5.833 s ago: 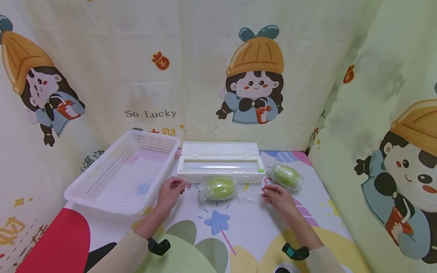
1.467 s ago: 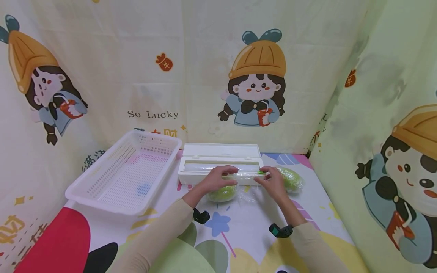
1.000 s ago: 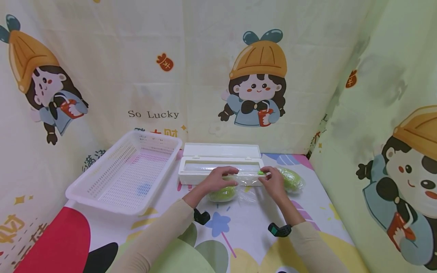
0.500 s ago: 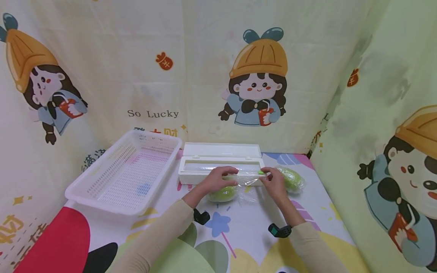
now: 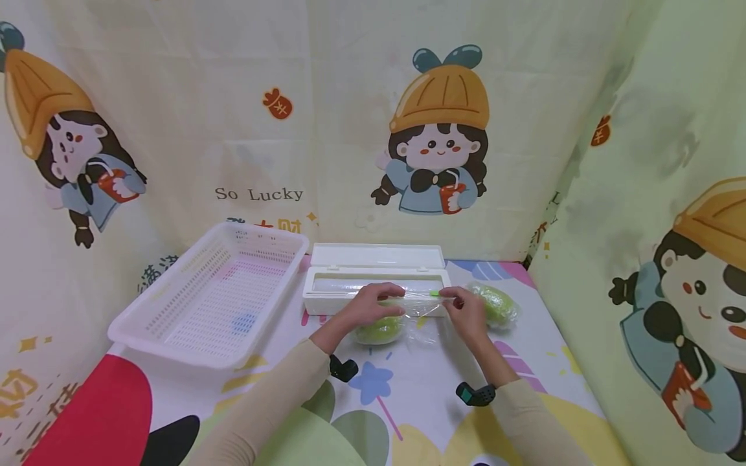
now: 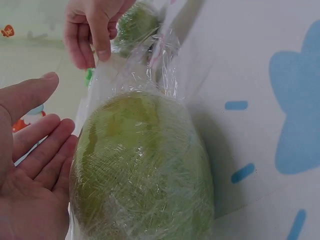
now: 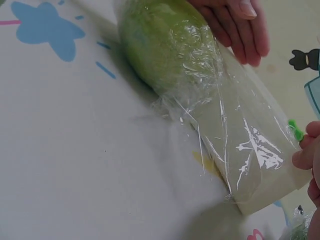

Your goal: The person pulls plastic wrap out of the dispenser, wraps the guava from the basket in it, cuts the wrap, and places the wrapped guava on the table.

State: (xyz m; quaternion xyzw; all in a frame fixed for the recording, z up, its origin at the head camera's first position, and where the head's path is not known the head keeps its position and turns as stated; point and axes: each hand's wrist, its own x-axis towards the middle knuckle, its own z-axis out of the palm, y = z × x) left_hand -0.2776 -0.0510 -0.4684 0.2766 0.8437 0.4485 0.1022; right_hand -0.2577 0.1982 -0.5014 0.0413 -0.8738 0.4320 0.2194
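Note:
A white cling film dispenser (image 5: 332, 303) stands with its lid up and a film roll inside. Clear film runs from it to a wrapped green oval fruit (image 6: 145, 165), mango-like in shape, lying in front. My left hand (image 5: 371, 305) is above this fruit with fingers and thumb spread, palm toward the dispenser's front; it grips nothing. At the dispenser's right end, my right hand (image 5: 466, 314) has curled fingers and thumb at the small green slide cutter (image 7: 296, 130), index finger against it. A second wrapped fruit (image 5: 497, 306) lies beyond the right hand, partly hidden by it.
A white perforated basket (image 5: 175, 310) stands left of the dispenser. Printed cloth covers the table, and printed curtains (image 5: 350, 129) close off the back and both sides.
Both hands, earlier apart on either side of the front fruit, have come to the dispenser. Over the last half second the right hand has shifted the green slide cutter slightly left; the left stays put.

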